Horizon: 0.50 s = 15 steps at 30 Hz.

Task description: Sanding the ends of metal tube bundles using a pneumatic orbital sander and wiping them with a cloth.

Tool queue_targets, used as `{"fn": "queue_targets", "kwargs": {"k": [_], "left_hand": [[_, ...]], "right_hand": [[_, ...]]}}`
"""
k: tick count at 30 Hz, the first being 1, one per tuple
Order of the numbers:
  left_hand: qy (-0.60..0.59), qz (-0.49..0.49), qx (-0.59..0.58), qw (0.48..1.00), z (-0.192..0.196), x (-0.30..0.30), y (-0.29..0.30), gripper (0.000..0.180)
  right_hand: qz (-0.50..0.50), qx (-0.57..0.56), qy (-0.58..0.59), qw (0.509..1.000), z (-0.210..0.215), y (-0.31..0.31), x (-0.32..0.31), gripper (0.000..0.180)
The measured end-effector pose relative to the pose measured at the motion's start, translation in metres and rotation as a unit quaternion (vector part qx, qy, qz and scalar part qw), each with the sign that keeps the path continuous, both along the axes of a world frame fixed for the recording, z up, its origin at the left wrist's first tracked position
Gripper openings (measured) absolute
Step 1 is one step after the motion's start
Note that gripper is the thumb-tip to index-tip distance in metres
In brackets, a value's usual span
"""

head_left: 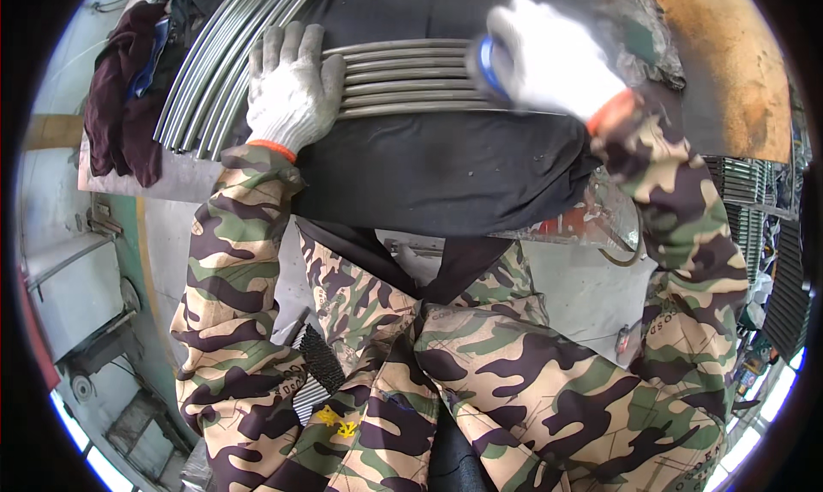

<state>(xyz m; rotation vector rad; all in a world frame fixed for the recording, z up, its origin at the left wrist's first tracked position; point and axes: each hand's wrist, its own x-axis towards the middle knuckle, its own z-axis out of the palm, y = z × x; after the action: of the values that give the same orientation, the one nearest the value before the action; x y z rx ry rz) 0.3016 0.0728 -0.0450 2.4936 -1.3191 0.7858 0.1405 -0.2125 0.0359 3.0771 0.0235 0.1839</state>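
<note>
Several grey metal rods (pixel 403 75) lie side by side on a black cloth (pixel 446 171) draped over the table. My left hand (pixel 294 85), in a white knitted glove with an orange cuff, rests flat on their left end with its fingers stretched out. Toward the right end, my right hand (pixel 557 59), gloved the same way, is closed on a round blue-edged object (pixel 489 66) against the rods. Motion smears that hand and the object, so its exact kind does not show. The rods' right ends are hidden beneath the hand.
More long metal rods (pixel 214 63) lie fanned on the table at the left. Beyond them is a crumpled maroon cloth (pixel 124 89). Clear plastic wrapping (pixel 656 46) and a rust-brown board (pixel 729 63) are at the right. Stacked rods (pixel 741 183) sit lower right.
</note>
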Motion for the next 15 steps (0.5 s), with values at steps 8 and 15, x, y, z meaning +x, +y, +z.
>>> {"fn": "queue_targets", "kwargs": {"k": [8, 15], "left_hand": [[0.053, 0.049, 0.085, 0.994, -0.007, 0.010, 0.003, 0.055], [0.046, 0.052, 0.098, 0.993, 0.000, 0.010, 0.007, 0.056]], "right_hand": [[0.000, 0.031, 0.014, 0.999, 0.003, -0.030, -0.019, 0.021], [0.039, 0.024, -0.043, 0.998, 0.000, -0.039, -0.022, 0.026]]}}
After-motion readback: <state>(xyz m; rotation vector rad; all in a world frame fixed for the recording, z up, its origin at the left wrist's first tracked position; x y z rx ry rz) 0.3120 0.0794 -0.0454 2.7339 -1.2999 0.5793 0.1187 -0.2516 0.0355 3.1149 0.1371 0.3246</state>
